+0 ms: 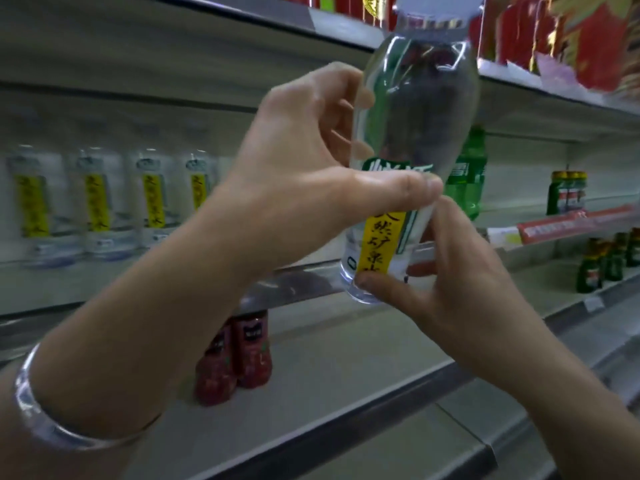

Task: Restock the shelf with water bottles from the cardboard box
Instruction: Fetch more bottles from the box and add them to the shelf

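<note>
Both hands, left hand (311, 161) and right hand (460, 282), gripping one water bottle (412, 133), cap seemingly blurred, cropped.

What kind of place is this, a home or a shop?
Most likely a shop's drinks aisle. Long metal shelves hold rows of identical water bottles, red drink bottles and green bottles, and a red price strip runs along one shelf edge.

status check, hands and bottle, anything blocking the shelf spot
Left hand grips water bottle mid-body; right hand pinches its base. Bottle upright, held in front of the shelf, not yet set down. Row of shelved bottles sits left; nothing seen blocking.
</note>
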{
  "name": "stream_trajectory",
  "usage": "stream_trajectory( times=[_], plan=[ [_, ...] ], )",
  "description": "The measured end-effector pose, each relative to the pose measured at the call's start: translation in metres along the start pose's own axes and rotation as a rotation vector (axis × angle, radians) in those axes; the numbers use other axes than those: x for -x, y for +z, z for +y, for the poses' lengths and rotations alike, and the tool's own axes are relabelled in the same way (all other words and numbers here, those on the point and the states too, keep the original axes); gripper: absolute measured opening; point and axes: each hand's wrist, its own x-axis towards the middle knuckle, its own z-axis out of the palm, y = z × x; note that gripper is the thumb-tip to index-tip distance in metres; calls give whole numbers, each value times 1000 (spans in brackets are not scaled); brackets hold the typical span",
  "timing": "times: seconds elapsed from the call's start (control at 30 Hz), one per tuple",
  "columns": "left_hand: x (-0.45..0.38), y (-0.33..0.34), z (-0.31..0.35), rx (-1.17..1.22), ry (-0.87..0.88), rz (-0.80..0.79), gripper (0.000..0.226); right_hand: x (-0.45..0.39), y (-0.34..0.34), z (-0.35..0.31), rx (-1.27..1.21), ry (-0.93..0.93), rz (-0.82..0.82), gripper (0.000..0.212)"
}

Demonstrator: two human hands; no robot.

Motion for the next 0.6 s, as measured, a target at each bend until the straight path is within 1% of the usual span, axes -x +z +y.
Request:
stream_trajectory(
  times=[0.07, 0.13, 0.23, 0.37, 0.5, 0.6],
  plan=[
    [-4, -11, -1, -38, -10, 7, 58, -15, 9, -5, -31, -28, -1, 77],
    [-11, -21, -5, -62, -31, 20, 55, -33, 20, -7, -75, -37, -11, 76],
    [-22, -37, -16, -49, -103, 47, 54, -58, 38, -11, -113, -38, -39, 72],
    [-27, -55, -33, -31, -221, 74, 47, -80, 59, -17, -130, -14, -141, 70],
    [-26, -72, -42, -67, -299, 103, 47, -95, 81, -27, -171, 33, -222, 74],
    [-26, -87, -50, -100, -366, 110, 46, -103, 101, -35, -247, 51, -276, 68]
  ],
)
